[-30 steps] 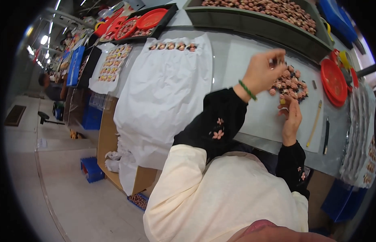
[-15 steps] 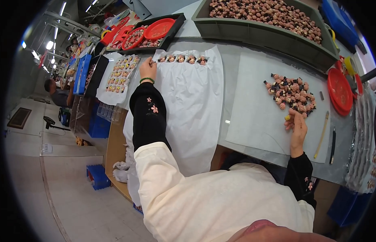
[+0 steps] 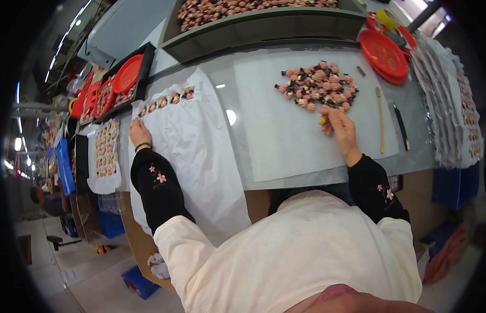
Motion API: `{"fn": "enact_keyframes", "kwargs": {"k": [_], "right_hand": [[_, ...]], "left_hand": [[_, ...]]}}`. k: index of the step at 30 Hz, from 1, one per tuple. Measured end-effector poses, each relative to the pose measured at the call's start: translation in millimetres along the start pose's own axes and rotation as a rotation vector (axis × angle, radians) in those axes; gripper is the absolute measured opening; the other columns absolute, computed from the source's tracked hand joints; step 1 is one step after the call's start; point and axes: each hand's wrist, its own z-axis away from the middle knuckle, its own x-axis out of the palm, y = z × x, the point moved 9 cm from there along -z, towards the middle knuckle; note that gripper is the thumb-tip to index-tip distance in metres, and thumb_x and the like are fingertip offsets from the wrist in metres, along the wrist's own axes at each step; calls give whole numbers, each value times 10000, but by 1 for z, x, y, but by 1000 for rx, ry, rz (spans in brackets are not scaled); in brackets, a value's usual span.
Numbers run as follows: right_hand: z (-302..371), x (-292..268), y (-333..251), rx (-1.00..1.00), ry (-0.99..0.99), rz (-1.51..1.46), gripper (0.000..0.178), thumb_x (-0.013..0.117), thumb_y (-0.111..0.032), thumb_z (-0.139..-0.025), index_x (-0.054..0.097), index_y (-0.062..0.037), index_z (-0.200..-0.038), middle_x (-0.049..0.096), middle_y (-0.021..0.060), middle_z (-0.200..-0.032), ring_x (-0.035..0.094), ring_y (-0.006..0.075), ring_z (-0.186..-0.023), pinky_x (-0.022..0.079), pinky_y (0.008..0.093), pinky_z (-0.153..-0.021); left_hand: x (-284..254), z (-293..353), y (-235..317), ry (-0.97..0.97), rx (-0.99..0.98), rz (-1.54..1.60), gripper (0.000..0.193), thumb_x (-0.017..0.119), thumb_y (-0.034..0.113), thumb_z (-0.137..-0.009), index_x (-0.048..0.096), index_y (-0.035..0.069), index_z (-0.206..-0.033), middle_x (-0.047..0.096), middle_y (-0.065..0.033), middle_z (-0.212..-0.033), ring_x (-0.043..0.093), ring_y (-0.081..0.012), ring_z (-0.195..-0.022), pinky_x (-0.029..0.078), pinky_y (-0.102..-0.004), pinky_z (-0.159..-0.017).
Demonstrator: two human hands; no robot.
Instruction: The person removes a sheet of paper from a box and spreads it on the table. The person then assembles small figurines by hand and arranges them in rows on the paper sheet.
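On the left, a white sheet [image 3: 193,151] bears a short row of small pink and dark pieces [image 3: 162,101]. My left hand [image 3: 139,134] rests by the left end of that row, its fingers drawn together; what they hold, if anything, is hidden. To the right, small ridged pink pieces with dark and cream parts lie in a loose pile [image 3: 321,86] on a pale mat [image 3: 274,141]. My right hand [image 3: 341,133] is at the near side of this pile. Its fingers are bent and apart, with something yellow at one fingertip and nothing else visible in them.
Behind the mat stands a large grey-green bin [image 3: 274,34] of similar pieces. A yellow stick [image 3: 380,120] and a black pen-like tool [image 3: 401,127] lie right. Red round trays [image 3: 384,55] sit far right, beside stacked clear packs [image 3: 436,99]. Left is a filled blister tray [image 3: 106,148].
The view has turned, so the table appears shifted left and tilted. My left hand has drawn slightly back toward me from the row's end. My right hand stays at the pile's near side.
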Motion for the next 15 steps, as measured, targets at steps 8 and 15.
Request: {"fn": "enact_keyframes", "kwargs": {"k": [8,15], "right_hand": [[-3,-2,-20,-181,34,209,204,503,-168,-861,574,-37,-1001,554,5,-777,493,58,-610,374,176,-532],[-52,-9,-85,-698,341,863,233,604,-78,-728,598,-60,-961,596,64,-920,524,226,-792,435,315,-742]], "left_hand": [[13,13,36,-385,-280,-75,643,248,531,-868,255,84,-1330,205,-190,-1382,157,-325,-1291,163,-572,-973],[-53,-18,148,-132,15,99,499,499,360,-830,400,86,-1235,367,-235,-1254,382,-365,-1142,361,-457,-867]]}}
